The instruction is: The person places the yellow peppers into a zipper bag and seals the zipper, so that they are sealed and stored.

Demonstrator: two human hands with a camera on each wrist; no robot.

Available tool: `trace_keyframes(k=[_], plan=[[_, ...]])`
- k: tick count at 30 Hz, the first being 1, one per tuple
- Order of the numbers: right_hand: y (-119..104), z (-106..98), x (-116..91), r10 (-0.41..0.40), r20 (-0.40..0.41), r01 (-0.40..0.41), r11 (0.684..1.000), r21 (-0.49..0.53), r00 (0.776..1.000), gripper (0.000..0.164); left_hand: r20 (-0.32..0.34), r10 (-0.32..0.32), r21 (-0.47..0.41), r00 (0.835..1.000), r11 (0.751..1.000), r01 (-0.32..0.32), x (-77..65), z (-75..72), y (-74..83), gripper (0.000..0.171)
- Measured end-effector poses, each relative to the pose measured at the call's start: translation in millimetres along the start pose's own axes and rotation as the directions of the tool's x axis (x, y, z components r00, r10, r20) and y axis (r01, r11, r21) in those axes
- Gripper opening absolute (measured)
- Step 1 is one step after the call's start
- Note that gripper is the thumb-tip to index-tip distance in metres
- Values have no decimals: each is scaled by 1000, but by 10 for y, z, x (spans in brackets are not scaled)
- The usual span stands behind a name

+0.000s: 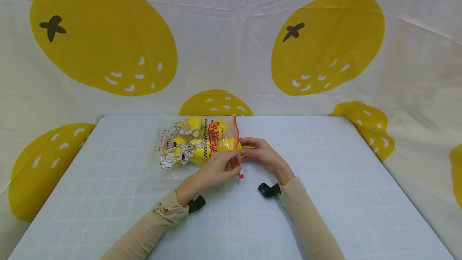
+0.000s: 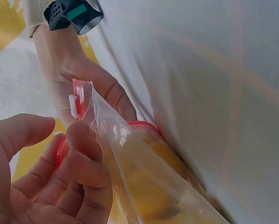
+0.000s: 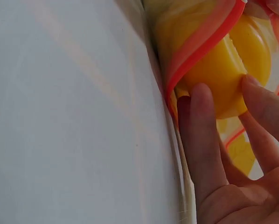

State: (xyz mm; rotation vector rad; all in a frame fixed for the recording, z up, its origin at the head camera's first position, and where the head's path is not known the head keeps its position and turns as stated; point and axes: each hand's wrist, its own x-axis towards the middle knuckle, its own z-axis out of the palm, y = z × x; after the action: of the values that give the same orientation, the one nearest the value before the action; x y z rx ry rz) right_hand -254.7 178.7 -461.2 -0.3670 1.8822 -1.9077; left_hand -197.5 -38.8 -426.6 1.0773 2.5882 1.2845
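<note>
A clear zip bag (image 1: pixel 213 135) with cartoon print and a red zip edge lies toward the back of the table, its mouth facing right. Several yellow plastic things show through the film. At the near end of the mouth, my left hand (image 1: pixel 214 169) grips the red edge with curled fingers; the white slider (image 2: pixel 73 106) sits close above them in the left wrist view. My right hand (image 1: pixel 265 155) is at the opening from the right. Its thumb and fingers hold a smooth, rounded yellow plastic piece (image 3: pixel 219 79) that pokes out between the red strips; the rest is hidden inside.
A pale blue table (image 1: pixel 343 196) with a faint grid runs under everything. Behind it hangs a white cloth (image 1: pixel 223 51) printed with large yellow fruit shapes. Black wrist cameras (image 1: pixel 268 190) stick out by both sleeves.
</note>
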Motion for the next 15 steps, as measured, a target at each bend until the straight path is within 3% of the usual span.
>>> trace_keyframes(k=[10,15], plan=[[-16,66,0,-5,-126,5,1000,-3,992,36,-15,17,5,1000,1000,-17,-4,1,1,10],[5,47,-6,-2,-102,8,999,54,995,30,-10,8,17,1000,1000,-8,-4,9,-2,10]])
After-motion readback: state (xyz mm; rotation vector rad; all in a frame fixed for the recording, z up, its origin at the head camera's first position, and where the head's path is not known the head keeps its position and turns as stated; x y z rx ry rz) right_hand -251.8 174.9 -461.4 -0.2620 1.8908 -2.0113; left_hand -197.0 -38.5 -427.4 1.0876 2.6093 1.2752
